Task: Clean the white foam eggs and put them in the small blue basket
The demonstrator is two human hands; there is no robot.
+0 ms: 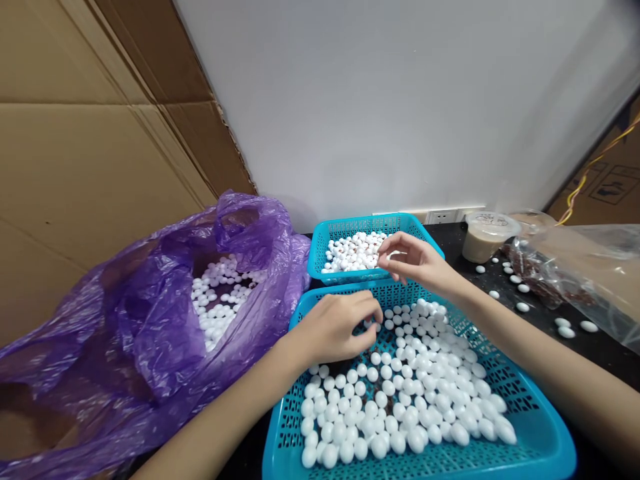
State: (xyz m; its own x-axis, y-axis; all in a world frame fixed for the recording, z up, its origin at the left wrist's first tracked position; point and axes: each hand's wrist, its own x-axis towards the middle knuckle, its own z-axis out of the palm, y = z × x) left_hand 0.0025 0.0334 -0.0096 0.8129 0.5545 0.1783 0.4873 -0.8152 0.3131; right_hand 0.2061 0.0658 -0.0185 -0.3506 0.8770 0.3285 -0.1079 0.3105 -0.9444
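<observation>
Purple plastic bag (125, 320) is lying open at left holding white foam beads (220, 313), large blue mesh basket (545, 433) is holding more, smaller blue basket (360, 230) likewise; my left hand (335, 327) is curling closed over beads, grip unclear, my right hand (415, 260) hovering open above the smaller basket.

No words or numbers can be read: the plastic cup lid (485, 223) has faint, illegible print, and the cardboard carton (613, 187) has dark printed symbols too small to tell.

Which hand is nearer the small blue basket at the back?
Right. The right hand is at the basket's front right corner; the left hand is farther off, over the large blue basket.
</observation>
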